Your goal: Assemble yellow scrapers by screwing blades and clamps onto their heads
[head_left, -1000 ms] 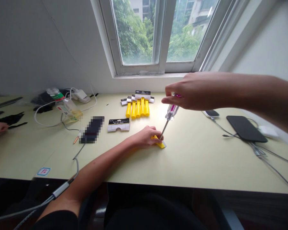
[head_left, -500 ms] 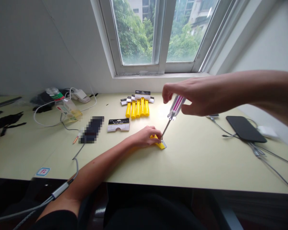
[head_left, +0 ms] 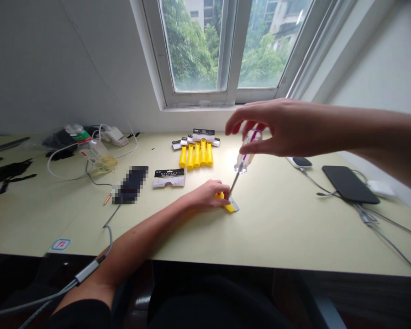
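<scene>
My left hand [head_left: 210, 193] rests on the table, its fingers closed around a small yellow scraper [head_left: 229, 208] that lies flat. A grey metal blade [head_left: 235, 205] sticks out of the scraper's right end. Above it, my right hand [head_left: 272, 125] grips the clear, purple-striped handle of a screwdriver [head_left: 244, 160] between thumb and fingers. The screwdriver leans, and its shaft runs down to the scraper close to my left fingertips. Its very tip is hard to make out.
Several yellow scrapers [head_left: 197, 156] with black-and-white cards stand behind, below the window. One loose card [head_left: 169, 178] lies nearer. To the left are a pixelated dark device [head_left: 132, 185], a bottle [head_left: 96, 155] and cables. A black phone [head_left: 351, 183] with cables lies right.
My right hand has shifted slightly, its fingers now curled behind the screwdriver handle. The handle has moved a little left and down. My left hand stays on the scraper.
</scene>
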`<state>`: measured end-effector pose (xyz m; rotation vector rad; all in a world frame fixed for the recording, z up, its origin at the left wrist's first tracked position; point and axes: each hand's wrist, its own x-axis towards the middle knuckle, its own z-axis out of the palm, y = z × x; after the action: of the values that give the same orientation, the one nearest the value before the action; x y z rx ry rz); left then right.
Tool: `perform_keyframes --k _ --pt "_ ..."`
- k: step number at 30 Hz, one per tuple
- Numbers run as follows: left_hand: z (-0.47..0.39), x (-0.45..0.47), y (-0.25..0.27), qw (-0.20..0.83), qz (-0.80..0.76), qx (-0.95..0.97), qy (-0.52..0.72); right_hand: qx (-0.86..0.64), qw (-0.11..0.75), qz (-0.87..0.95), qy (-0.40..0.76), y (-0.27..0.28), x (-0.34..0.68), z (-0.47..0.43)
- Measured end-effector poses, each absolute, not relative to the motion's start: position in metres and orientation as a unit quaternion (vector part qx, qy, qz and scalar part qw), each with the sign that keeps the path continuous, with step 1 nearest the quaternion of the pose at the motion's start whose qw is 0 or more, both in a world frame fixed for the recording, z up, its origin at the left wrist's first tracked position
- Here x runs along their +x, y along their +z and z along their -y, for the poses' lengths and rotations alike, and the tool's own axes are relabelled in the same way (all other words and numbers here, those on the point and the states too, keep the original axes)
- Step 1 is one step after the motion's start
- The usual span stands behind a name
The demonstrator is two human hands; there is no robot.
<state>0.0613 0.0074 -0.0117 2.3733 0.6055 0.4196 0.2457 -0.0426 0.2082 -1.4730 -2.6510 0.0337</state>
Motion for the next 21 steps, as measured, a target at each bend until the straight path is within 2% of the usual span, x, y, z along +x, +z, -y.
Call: perform_keyframes --k 3,7,13,18,21 --pt "-0.008 0.061 -0.013 0.334 -0.22 0.9 0.174 -0.502 0.061 0.863 -0.002 0.2 0.25 0.037" --pt "-0.008 0.062 -0.015 0.334 -0.21 0.9 0.185 -0.525 -0.022 0.851 -0.021 0.186 0.254 0.032" --pt "-0.007 0.064 -0.017 0.316 -0.199 0.909 0.185 -0.523 0.054 0.85 -0.039 0.184 0.243 0.037" --pt "-0.007 0.062 -0.012 0.341 -0.182 0.905 0.178 -0.441 0.014 0.898 -0.001 0.195 0.249 0.037" --pt "-0.007 0.061 -0.009 0.352 -0.188 0.901 0.17 -0.442 0.002 0.897 0.019 0.198 0.258 0.032"
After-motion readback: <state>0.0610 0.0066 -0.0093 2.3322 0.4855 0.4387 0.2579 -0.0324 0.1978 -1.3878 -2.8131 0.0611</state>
